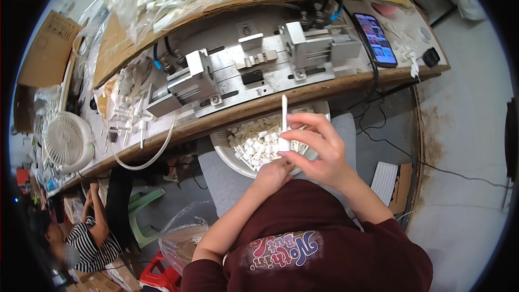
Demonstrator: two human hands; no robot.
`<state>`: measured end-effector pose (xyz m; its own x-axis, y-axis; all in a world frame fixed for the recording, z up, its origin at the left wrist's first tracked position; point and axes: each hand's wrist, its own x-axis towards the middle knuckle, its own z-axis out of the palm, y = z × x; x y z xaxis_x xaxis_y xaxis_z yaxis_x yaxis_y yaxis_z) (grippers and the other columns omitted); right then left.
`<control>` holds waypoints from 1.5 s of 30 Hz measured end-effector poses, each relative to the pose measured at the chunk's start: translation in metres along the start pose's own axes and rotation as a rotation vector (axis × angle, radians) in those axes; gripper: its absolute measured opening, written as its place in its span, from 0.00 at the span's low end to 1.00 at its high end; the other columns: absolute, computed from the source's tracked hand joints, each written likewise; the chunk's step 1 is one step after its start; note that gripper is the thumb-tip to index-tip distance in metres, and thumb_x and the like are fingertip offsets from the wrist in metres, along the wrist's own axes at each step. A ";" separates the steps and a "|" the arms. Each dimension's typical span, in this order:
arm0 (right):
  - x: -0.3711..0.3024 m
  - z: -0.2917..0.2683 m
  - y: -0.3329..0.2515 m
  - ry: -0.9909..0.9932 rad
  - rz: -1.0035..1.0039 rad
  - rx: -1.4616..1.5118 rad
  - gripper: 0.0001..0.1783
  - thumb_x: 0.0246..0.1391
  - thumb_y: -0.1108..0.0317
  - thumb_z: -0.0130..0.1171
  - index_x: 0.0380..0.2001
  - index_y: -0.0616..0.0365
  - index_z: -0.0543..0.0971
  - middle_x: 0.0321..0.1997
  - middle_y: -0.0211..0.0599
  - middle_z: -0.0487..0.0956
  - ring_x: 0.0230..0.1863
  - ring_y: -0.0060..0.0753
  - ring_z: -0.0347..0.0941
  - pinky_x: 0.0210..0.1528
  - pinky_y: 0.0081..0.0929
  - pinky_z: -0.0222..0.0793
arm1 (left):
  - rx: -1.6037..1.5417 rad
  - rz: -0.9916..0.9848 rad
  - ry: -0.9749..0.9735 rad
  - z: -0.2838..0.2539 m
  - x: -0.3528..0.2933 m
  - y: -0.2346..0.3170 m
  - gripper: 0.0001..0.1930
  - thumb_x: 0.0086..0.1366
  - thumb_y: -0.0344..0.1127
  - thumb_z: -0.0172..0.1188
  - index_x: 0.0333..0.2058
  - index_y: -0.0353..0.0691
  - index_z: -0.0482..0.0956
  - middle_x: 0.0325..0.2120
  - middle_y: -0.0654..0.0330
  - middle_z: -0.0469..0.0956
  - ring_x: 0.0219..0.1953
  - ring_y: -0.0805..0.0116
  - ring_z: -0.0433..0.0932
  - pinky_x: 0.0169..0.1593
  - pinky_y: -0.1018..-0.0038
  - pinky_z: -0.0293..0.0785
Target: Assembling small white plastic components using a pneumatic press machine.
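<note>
Upright between the fingertips and thumb of my right hand (327, 154) is a white plastic piece (284, 114) with a thin stem pointing up and a wider cap-like lower end. Below it, a white basin (217, 145) full of many small white plastic pieces (258, 143) sits at my lap. My left hand (273, 177) is at the basin's near rim, its fingers curled and partly hidden; what they hold, if anything, does not show. Beyond the basin, a metal fixture (230, 78) with a clamp unit on each side and a small central block (257, 60) stands on the bench.
Bent cardboard (227, 1) behind the fixture bears a heap of white pieces. A phone (376, 40) lies at the right, a white fan (67, 140) at the left. A clear hose (145, 167) loops over the bench edge. Another person (100, 240) sits at lower left.
</note>
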<state>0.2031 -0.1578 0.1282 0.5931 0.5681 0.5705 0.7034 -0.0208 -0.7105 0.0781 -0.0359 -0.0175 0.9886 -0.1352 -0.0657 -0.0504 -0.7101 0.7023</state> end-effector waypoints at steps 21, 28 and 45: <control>0.106 0.018 0.014 -0.355 -0.248 -0.616 0.12 0.47 0.74 0.65 0.37 0.59 0.79 0.54 0.41 0.83 0.17 0.35 0.73 0.24 0.28 0.72 | 0.098 0.340 0.788 -0.176 0.025 0.049 0.15 0.56 0.20 0.66 0.43 0.37 0.85 0.39 0.56 0.85 0.34 0.62 0.84 0.37 0.71 0.80; 0.110 0.022 0.005 -0.395 -0.169 -0.623 0.09 0.47 0.76 0.61 0.35 0.62 0.79 0.54 0.47 0.82 0.22 0.36 0.80 0.26 0.28 0.76 | 0.143 0.413 1.075 -0.288 0.110 0.074 0.11 0.57 0.20 0.65 0.40 0.36 0.86 0.35 0.56 0.84 0.35 0.63 0.83 0.39 0.74 0.77; 0.073 -0.120 0.117 0.567 0.267 -0.302 0.10 0.68 0.69 0.53 0.45 0.62 0.81 0.41 0.35 0.86 0.37 0.19 0.78 0.44 0.21 0.71 | 0.309 0.233 0.863 -0.327 0.224 0.045 0.14 0.56 0.43 0.69 0.35 0.39 0.87 0.33 0.56 0.83 0.36 0.59 0.84 0.41 0.64 0.79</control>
<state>0.3758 -0.2171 0.1364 0.8161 -0.0043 0.5779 0.5346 -0.3745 -0.7576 0.3436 0.1280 0.2312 0.7063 0.1736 0.6863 -0.1725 -0.8981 0.4046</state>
